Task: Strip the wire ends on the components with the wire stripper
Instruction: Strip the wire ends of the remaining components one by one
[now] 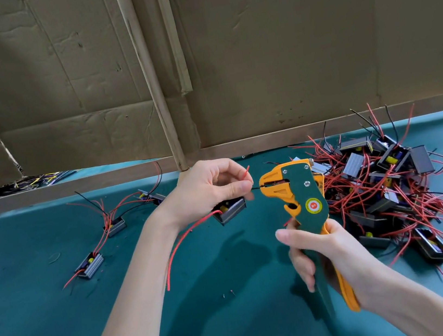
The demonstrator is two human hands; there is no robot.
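A person's two bare forearms reach in from the bottom edge over a work table. The left hand (pixel 212 189) is curled around a small grey box-shaped component (pixel 230 209), which sits tucked under the palm. Its thumb and forefinger pinch a thin black wire (pixel 256 188) that comes from the component. The wire runs level to the right, straight into the mouth of a wire stripper (pixel 300 193) just beside the fingertips. A long red wire (pixel 185 241) droops from the component below the wrist, and a short red end pokes up above the fingers.

The right hand (pixel 320 253) is wrapped tightly round the stripper's green and orange handles. It holds the tool upright with its orange nose pointing left, towards the left hand.

There is one wire stripper and one component in hand. Three loose components (pixel 114 227) lie well apart on the left of the table, each trailing red and black wires. On the right is a pile of components (pixel 382 188), too tangled in red wires to count.

The table is covered in a teal mat (pixel 51 320) with a few tiny scraps on it. A wooden rail (pixel 74 185) runs along the far edge. Behind it stand creased brown cardboard sheets (pixel 282 45), which fill the upper half of the view. At the far left, below a gap in the cardboard, lies a bundle of dark and yellow wires (pixel 17 185).
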